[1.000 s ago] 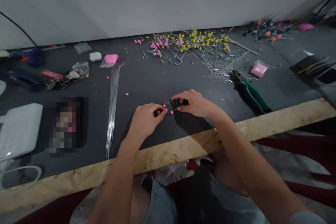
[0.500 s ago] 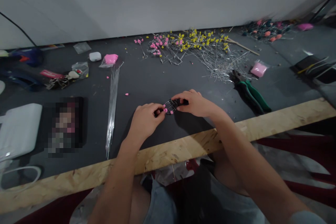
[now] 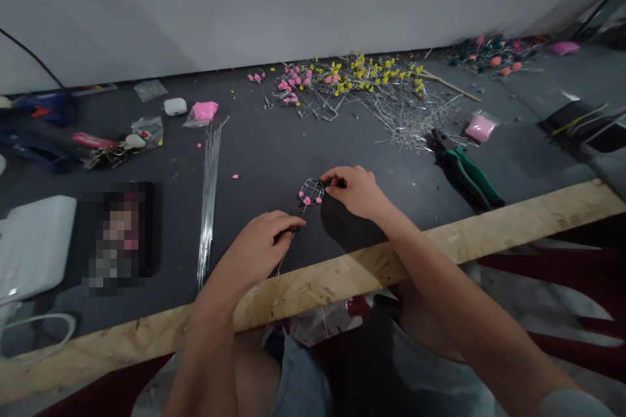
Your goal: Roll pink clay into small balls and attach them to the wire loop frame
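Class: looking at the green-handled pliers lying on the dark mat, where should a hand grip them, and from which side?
Grip the green-handled pliers around both handles, coming from the near, table-edge side: the handles point toward the wooden edge, while the jaws point into the wire pile.

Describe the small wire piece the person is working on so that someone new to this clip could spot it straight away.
Start at the pale wooden edge of the dark worktable and look just beyond it, between the two hands. The wire ball sits at the right hand fingertips, its stem running down to the left hand. Unlike the loose wire pile farther back, it is a round cage with pink beads.
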Action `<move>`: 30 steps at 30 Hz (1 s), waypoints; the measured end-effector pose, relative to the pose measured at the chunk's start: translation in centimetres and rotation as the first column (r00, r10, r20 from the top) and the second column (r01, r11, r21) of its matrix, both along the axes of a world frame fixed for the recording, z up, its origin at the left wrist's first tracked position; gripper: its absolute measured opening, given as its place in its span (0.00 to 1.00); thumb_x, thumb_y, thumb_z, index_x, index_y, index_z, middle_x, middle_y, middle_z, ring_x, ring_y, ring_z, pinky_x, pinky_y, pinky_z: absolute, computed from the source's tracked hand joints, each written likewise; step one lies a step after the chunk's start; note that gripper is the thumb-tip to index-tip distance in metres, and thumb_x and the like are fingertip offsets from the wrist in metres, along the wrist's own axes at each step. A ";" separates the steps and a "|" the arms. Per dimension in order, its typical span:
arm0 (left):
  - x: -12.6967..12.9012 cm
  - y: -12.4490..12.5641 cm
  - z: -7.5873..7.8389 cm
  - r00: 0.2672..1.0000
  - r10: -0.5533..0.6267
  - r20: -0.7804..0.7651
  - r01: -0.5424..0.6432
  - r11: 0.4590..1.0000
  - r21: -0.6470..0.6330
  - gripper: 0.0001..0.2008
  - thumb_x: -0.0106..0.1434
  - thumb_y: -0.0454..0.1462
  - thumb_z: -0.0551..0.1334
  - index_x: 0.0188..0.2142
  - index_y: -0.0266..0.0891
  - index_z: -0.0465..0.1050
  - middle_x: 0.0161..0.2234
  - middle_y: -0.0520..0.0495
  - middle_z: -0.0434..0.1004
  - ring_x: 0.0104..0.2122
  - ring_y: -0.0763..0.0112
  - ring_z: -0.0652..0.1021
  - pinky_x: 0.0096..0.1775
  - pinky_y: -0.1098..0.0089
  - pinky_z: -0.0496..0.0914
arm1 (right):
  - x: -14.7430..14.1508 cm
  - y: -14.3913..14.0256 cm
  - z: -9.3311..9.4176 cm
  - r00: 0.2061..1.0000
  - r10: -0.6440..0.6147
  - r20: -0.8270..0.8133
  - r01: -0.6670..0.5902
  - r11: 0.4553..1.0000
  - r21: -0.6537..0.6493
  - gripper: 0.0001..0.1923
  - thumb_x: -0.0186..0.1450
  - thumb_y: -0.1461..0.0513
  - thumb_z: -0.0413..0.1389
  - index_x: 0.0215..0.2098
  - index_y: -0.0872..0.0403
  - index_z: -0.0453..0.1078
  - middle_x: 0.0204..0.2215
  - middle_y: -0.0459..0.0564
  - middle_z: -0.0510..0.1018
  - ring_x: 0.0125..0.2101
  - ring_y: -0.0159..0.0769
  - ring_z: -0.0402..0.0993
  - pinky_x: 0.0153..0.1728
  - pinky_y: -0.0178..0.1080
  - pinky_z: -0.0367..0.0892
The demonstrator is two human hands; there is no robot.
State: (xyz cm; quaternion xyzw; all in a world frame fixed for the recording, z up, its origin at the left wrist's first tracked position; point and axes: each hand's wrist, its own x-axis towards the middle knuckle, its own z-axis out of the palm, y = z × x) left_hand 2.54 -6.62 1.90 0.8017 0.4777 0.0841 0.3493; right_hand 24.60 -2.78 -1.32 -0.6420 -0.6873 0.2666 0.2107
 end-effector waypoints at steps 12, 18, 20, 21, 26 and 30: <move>-0.9 0.3 -0.3 0.991 -0.072 -0.117 0.070 0.997 -0.018 0.12 0.61 0.37 0.55 0.38 0.51 0.77 0.41 0.49 0.69 0.43 0.66 0.68 0.47 0.63 0.64 | 0.9 0.1 0.1 0.983 0.044 -0.179 -0.051 0.998 -0.034 0.10 0.59 0.62 0.53 0.39 0.50 0.73 0.31 0.45 0.77 0.32 0.33 0.67 0.37 0.39 0.59; -0.3 0.8 -1.1 0.993 -0.044 -0.111 0.052 0.996 0.076 0.12 0.62 0.38 0.55 0.36 0.50 0.78 0.41 0.48 0.68 0.43 0.64 0.67 0.47 0.62 0.63 | 2.1 -0.1 0.1 0.916 0.067 -0.396 -0.105 0.991 -0.077 0.12 0.60 0.60 0.52 0.42 0.53 0.70 0.36 0.49 0.76 0.33 0.33 0.69 0.36 0.37 0.63; -0.2 1.0 -1.2 0.994 -0.035 -0.107 0.047 0.992 0.114 0.12 0.62 0.37 0.55 0.37 0.49 0.77 0.41 0.48 0.68 0.43 0.64 0.67 0.47 0.61 0.63 | 2.3 -0.3 0.1 0.912 0.061 -0.406 -0.103 0.991 -0.083 0.12 0.60 0.60 0.52 0.42 0.53 0.69 0.36 0.49 0.76 0.34 0.33 0.70 0.36 0.37 0.64; -0.1 1.1 -1.3 0.994 -0.027 -0.104 0.041 0.990 0.133 0.12 0.62 0.36 0.54 0.37 0.49 0.77 0.41 0.48 0.68 0.43 0.64 0.67 0.47 0.62 0.63 | 2.4 -0.4 0.2 0.910 0.055 -0.411 -0.099 0.991 -0.087 0.12 0.61 0.59 0.52 0.42 0.53 0.69 0.36 0.49 0.76 0.34 0.33 0.70 0.36 0.37 0.64; 0.8 2.5 -2.0 0.993 0.056 -0.101 -0.030 0.969 0.246 0.12 0.63 0.37 0.54 0.37 0.46 0.77 0.41 0.46 0.69 0.42 0.63 0.67 0.46 0.60 0.63 | 2.6 -1.1 0.5 0.884 0.015 -0.466 -0.073 0.991 -0.108 0.12 0.61 0.57 0.53 0.42 0.52 0.69 0.36 0.49 0.75 0.33 0.33 0.69 0.37 0.37 0.64; 1.1 4.3 -2.3 0.981 0.170 -0.092 -0.135 0.943 0.304 0.12 0.62 0.37 0.54 0.39 0.45 0.76 0.40 0.45 0.69 0.42 0.62 0.68 0.47 0.59 0.63 | 2.8 -1.6 0.7 0.865 0.011 -0.502 -0.086 0.988 -0.125 0.12 0.61 0.57 0.52 0.41 0.52 0.69 0.35 0.49 0.75 0.33 0.33 0.70 0.36 0.37 0.64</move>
